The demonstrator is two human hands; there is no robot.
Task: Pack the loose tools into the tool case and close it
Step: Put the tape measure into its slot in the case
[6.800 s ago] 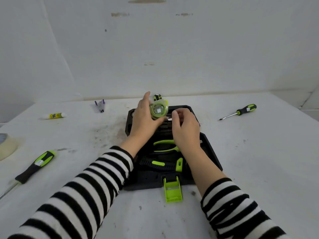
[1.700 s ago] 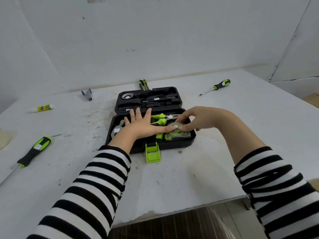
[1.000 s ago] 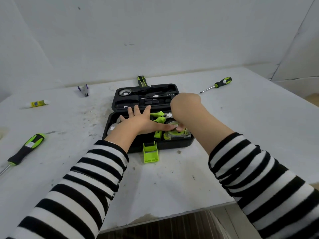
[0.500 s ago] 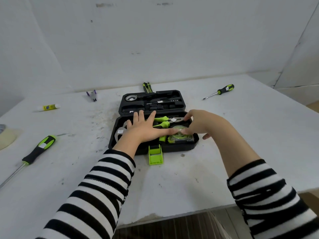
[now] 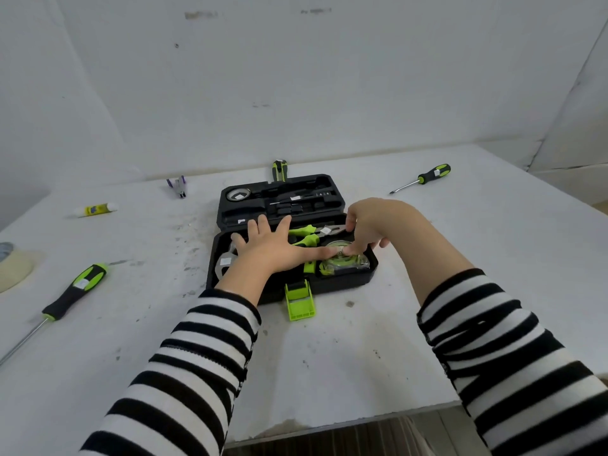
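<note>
The black tool case (image 5: 345,281) lies open on the white table, its lid (image 5: 283,199) flat behind and its green latch (image 5: 299,302) hanging in front. My left hand (image 5: 269,246) lies flat with spread fingers over the tools in the case, thumb reaching to the green tape measure (image 5: 342,263). My right hand (image 5: 368,228) presses down on the tape measure with bent fingertips at the case's right end. Green-handled pliers (image 5: 309,235) sit between the hands. A metal hammer head (image 5: 225,261) shows at the left end.
Loose on the table: a big green-black screwdriver (image 5: 74,291) at left, a smaller screwdriver (image 5: 424,177) at back right, a utility knife (image 5: 279,171) behind the lid, a glue stick (image 5: 95,209), a small purple clip (image 5: 179,187), a tape roll (image 5: 10,261) at the left edge.
The tape measure went from held above the case into its right-end slot. My right hand lifted briefly, then came back down onto it. My left hand stays flat on the tools.
</note>
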